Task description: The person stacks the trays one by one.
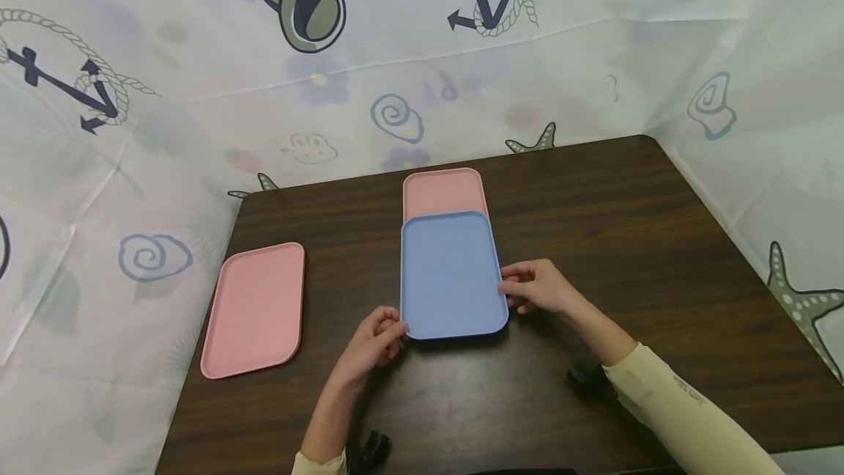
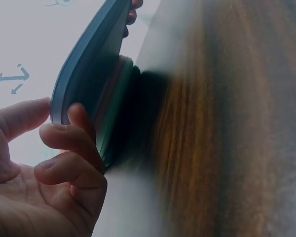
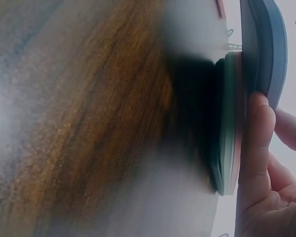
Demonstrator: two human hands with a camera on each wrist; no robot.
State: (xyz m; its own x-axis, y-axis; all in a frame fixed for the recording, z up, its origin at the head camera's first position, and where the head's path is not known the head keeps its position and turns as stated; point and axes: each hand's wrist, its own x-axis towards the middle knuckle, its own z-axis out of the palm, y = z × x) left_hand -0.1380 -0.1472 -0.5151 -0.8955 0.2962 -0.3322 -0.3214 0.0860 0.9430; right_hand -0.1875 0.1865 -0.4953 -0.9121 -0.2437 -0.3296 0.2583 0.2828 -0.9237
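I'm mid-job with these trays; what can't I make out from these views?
Head: near part of the far pink tray, covered by the blue tray.
Head: the green tray, hidden beneath the pink and blue ones.
Both wrist views: anything below the green tray, in dark shadow.
Left wrist: most of the right hand, blocked by the blue tray and top edge.

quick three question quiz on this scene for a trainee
1. True or false: the left hand and the right hand both hold the blue rounded-rectangular tray.
2. What lies left of it on the dark wood-grain table: a) white bowl; b) pink rounded-rectangular tray; c) green cup?
3. In the right wrist view, what colour is the tray edge just beneath the stacked pink tray?
Key: 1 true; 2 b; 3 green.
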